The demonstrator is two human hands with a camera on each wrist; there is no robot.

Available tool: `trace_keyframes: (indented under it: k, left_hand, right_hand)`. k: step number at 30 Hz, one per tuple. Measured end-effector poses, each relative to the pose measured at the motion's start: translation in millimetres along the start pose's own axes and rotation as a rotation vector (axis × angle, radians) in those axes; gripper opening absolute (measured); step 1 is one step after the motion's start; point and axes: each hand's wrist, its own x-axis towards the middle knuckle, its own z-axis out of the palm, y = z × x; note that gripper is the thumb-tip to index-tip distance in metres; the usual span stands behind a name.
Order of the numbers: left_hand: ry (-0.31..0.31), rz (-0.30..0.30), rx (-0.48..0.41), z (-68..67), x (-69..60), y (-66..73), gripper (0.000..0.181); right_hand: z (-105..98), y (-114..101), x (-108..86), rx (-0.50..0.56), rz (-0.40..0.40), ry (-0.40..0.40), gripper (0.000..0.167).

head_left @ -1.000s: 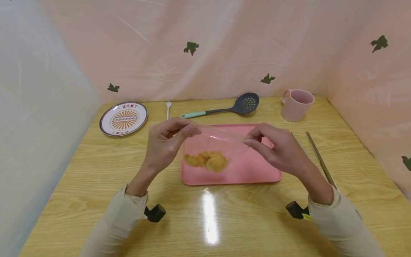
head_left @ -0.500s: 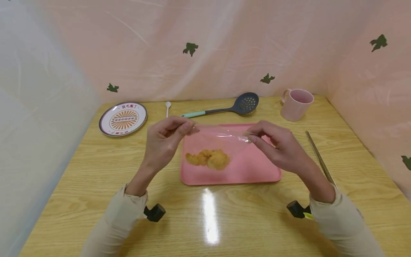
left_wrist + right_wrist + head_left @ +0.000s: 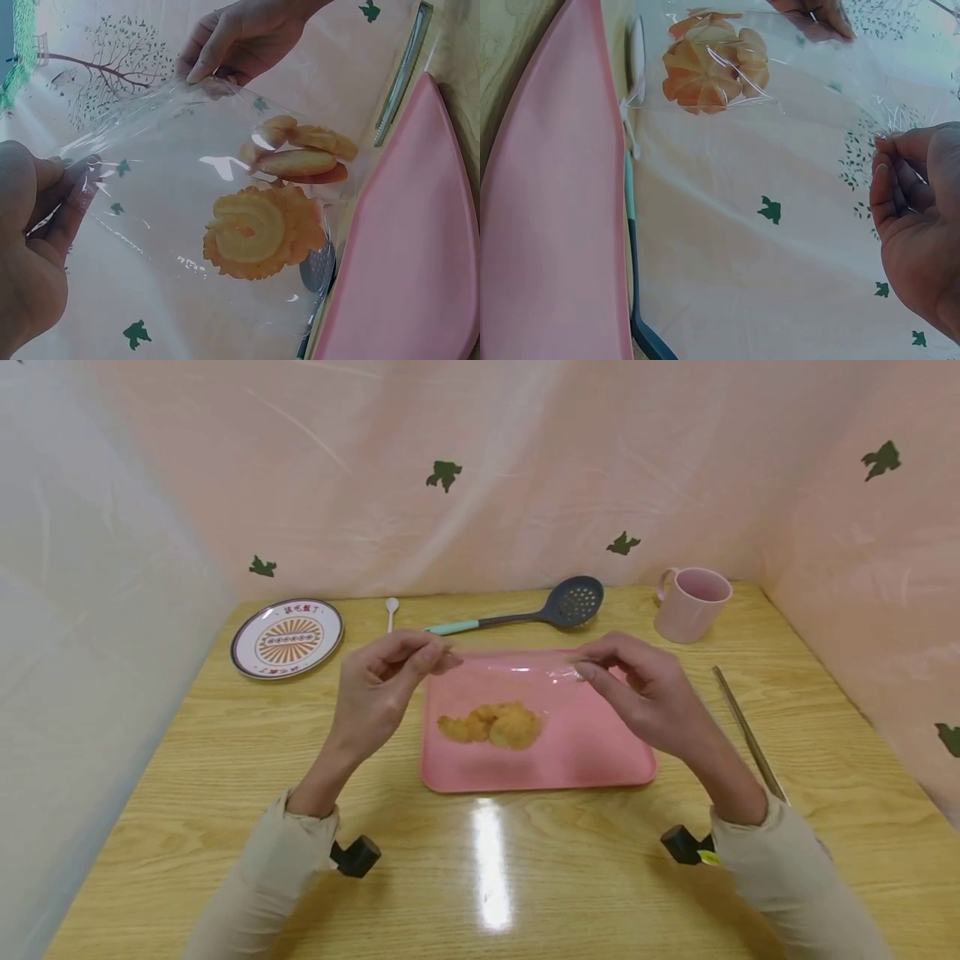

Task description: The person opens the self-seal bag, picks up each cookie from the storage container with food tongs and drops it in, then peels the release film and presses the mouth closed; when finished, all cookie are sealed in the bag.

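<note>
A clear plastic bag (image 3: pixel 517 683) hangs over the pink tray (image 3: pixel 600 760), its top edge stretched between both hands. My left hand (image 3: pixel 378 693) pinches one upper corner between thumb and fingers. At the opposite corner, my right hand (image 3: pixel 645 693) pinches the film in the same way. Several golden-brown pieces that look like pastries (image 3: pixel 495 725) lie inside the bag, gathered low and toward its left side. The left wrist view shows a ruffled round piece (image 3: pixel 259 232) with a swirl. Whether the bag's mouth is sealed, I cannot tell.
A patterned plate (image 3: pixel 288 639) stands at the back left, with a small white spoon (image 3: pixel 392 610) beside it. Behind the tray lies a slotted spoon (image 3: pixel 573 603). A pink mug (image 3: pixel 692 606) stands back right, and a metal utensil (image 3: pixel 746 727) lies by my right forearm.
The bag with the pastries has shifted slightly up and right in the head view. Both hands keep their pinch, and the right hand has risen slightly.
</note>
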Motion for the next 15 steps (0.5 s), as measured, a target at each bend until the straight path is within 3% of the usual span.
trace_keyframes:
  k: [6, 15]
  left_hand:
    - [0.001, -0.004, 0.017, -11.4, -4.1, -2.2, 0.015]
    - [0.026, -0.049, 0.065, -38.0, -18.1, -6.0, 0.015]
  right_hand:
    - [9.8, 6.3, 4.3, 0.071, -0.015, -0.012, 0.023]
    - [35.9, 17.1, 12.5, 0.089, -0.054, -0.030, 0.021]
